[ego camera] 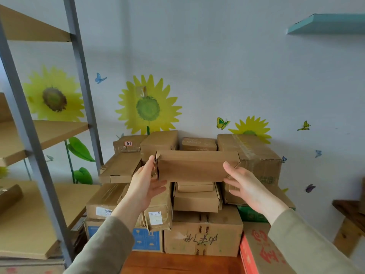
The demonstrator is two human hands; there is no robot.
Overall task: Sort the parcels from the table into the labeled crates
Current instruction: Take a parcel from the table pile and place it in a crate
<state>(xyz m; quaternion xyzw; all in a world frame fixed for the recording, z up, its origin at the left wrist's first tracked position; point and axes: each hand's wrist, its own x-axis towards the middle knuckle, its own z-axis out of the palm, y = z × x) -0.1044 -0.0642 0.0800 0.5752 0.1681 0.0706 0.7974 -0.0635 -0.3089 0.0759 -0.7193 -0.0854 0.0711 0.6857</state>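
A long brown cardboard parcel [195, 166] is held level in front of a pile of parcels, at mid frame. My left hand [147, 181] presses its left end, thumb up along the torn flap and fingers spread under the near bottom corner. My right hand [244, 184] touches the right end with straight fingers, thumb against the front face. The pile of cardboard parcels [199, 196] stands on a wooden table [177, 263] against the wall. No labeled crate is visible.
A metal rack with wooden shelves [45, 133] fills the left side. A red-printed carton [260, 248] sits at the lower right of the table. A dark wooden stand [349, 212] is at the right edge, and a teal wall shelf [325, 23] hangs at upper right.
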